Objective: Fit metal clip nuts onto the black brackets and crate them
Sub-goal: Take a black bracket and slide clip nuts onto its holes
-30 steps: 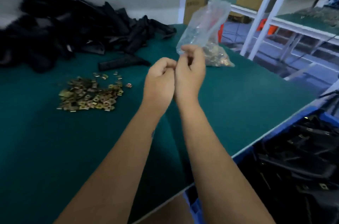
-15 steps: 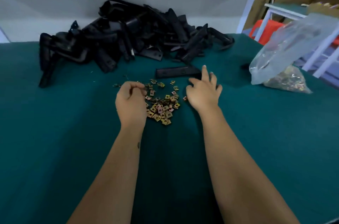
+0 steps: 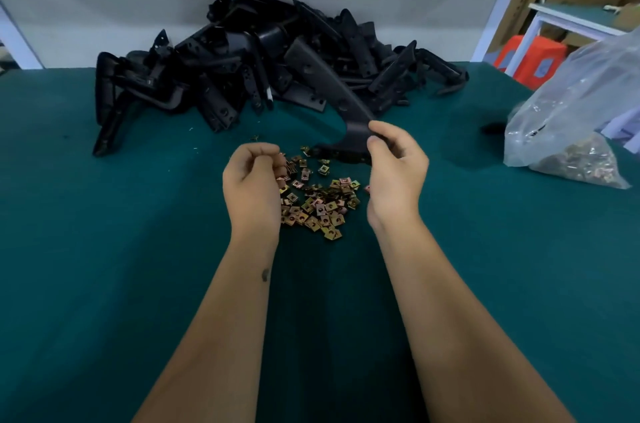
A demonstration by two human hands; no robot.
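A loose heap of brass-coloured clip nuts [image 3: 320, 202] lies on the green table [image 3: 104, 249] between my hands. My right hand [image 3: 393, 176] pinches the near end of a long black bracket [image 3: 332, 90], lifted and tilted up toward the back. My left hand [image 3: 252, 183] hovers over the left side of the nut heap with its fingers curled; small nuts show at its fingertips, but whether they are held is unclear. A big pile of black brackets [image 3: 249, 65] sits at the back of the table.
A clear plastic bag [image 3: 581, 124] with more clip nuts lies at the right of the table. Behind the bracket pile runs a white wall under a shelf. A white rack, an orange stool and cardboard boxes stand at the far right.
My right hand has picked up the black bracket that lay flat behind the nuts and raised it. My left hand stays curled at the heap's left side. The view has swung left.
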